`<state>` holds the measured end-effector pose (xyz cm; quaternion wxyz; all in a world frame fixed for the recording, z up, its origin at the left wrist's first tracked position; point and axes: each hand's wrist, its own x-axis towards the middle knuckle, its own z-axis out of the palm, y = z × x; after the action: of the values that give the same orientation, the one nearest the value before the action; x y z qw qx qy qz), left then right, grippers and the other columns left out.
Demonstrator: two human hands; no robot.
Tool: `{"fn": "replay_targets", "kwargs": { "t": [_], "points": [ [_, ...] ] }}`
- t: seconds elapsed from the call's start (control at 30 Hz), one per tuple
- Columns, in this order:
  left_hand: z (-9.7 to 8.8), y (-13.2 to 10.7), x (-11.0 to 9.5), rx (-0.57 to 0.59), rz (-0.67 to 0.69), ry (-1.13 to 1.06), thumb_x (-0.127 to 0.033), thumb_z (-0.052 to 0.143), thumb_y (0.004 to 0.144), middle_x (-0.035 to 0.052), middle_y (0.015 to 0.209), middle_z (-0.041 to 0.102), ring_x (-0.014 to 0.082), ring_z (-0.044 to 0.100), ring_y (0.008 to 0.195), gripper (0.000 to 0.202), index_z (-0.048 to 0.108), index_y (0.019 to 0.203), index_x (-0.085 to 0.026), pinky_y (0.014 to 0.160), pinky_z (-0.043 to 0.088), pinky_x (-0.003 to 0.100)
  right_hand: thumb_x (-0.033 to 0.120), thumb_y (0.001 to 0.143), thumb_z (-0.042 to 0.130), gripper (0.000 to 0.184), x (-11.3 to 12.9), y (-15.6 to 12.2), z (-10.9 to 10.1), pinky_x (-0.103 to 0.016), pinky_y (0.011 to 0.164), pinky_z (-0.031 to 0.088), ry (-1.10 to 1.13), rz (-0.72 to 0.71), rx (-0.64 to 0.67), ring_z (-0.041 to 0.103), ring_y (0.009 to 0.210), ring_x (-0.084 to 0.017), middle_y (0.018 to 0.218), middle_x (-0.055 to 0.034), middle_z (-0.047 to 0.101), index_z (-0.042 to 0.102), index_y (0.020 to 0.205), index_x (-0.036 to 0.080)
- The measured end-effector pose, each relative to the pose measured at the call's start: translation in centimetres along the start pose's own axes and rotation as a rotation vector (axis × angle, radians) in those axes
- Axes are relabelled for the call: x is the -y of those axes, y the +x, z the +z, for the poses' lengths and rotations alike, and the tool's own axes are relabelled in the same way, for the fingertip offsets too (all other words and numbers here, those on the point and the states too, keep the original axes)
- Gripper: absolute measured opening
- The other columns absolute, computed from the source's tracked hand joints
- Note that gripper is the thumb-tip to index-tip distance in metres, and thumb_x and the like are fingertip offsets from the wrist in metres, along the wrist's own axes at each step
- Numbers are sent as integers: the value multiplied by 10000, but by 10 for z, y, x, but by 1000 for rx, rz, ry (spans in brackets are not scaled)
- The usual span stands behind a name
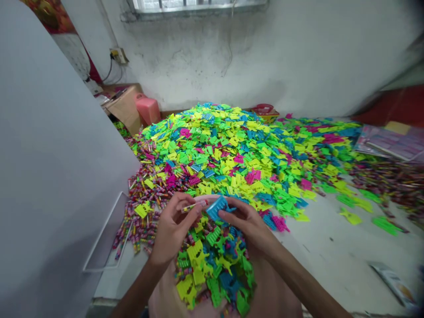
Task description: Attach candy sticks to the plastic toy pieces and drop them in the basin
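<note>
I've got both bare hands in view, close together over a pale pink surface (276, 289). Left hand (174, 229): thumb and fingers pinching a small printed tube (194, 206), which lies slightly tilted, right end higher. Right hand (247, 221): thumb on top, grasping a blue comb-like plastic piece (216, 208), its ridged part toward the left hand. Tube and blue piece sit side by side, just apart as far as I can tell; the right hand's far fingers are partly hidden.

Below the hands I see a loose heap of plastic pieces (200, 260), green, yellow and blue, a few tubes mixed in, resting on the pink. Beyond: a big pile (212, 145) of the same pieces, plus some magenta, near the wall (205, 66). More tubes (145, 229) spread left of it, another lot (394, 183) far right, blurred.

I also log a cardboard box (127, 108) and pinkish-red jug (148, 109) back left, a red basket (264, 108) behind the pile, a white panel (59, 154) near left, and a flat packet (394, 285) lower right on the pale floor (321, 260).
</note>
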<state>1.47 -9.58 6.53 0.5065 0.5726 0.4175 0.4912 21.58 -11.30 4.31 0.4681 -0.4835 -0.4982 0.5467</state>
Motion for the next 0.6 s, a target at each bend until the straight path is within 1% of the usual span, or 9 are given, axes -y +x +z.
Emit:
{"fn": "replay_targets", "kwargs": {
  "t": [0.1,0.2,0.27,0.33,0.4,0.5,0.53,0.6],
  "points": [
    [2,-3,0,30,-17,81,-445,676,906,36,873,708,152,664,693,267,655,1020,-204,565,515,222,458,920,677,272,3,-3,2,-265,698,547,-143,-114,-10,691,813,-189,982,-31,741,723,1067,234],
    [3,-5,-1,60,-4,187,-458,662,916,46,875,727,163,674,664,275,694,1036,-213,527,501,229,443,962,627,264,8,-9,4,-274,720,549,-321,-224,-38,697,832,-203,954,-22,740,715,1133,262],
    [4,-6,-3,59,56,322,-437,648,931,29,848,741,152,663,624,244,715,1033,-226,533,496,229,423,985,595,248,11,-13,5,-278,722,546,-450,-269,-54,698,823,-209,914,-16,735,702,1156,278],
    [6,-7,-8,44,141,488,-404,641,940,9,821,752,140,651,601,206,737,1003,-233,570,501,230,400,1004,566,223,12,-17,7,-281,732,541,-541,-294,-57,700,839,-211,964,-19,738,689,1149,283],
    [8,-7,-12,26,217,606,-374,648,937,-2,791,756,135,649,594,177,750,968,-233,596,502,227,380,1011,553,190,12,-20,8,-287,748,537,-592,-315,-70,702,845,-209,1017,-20,740,681,1111,280],
    [7,-6,-15,30,255,644,-353,657,933,-9,762,750,126,646,576,159,755,963,-231,578,488,215,352,1010,559,165,9,-22,8,-315,828,536,-642,-358,-91,709,915,-226,1051,-27,747,667,1113,282],
    [5,-5,-16,54,244,628,-353,655,935,-13,744,743,123,639,561,160,753,968,-232,565,480,212,337,1009,561,170,8,-22,8,-325,861,533,-653,-390,-90,708,966,-236,1086,-37,748,660,1136,282],
    [0,-3,-15,140,191,551,-361,650,939,-16,725,730,121,639,557,162,747,952,-231,550,472,206,295,1006,565,194,8,-22,5,-333,906,528,-676,-469,-66,699,1050,-247,1148,-55,744,647,1181,280]
  ]
}}
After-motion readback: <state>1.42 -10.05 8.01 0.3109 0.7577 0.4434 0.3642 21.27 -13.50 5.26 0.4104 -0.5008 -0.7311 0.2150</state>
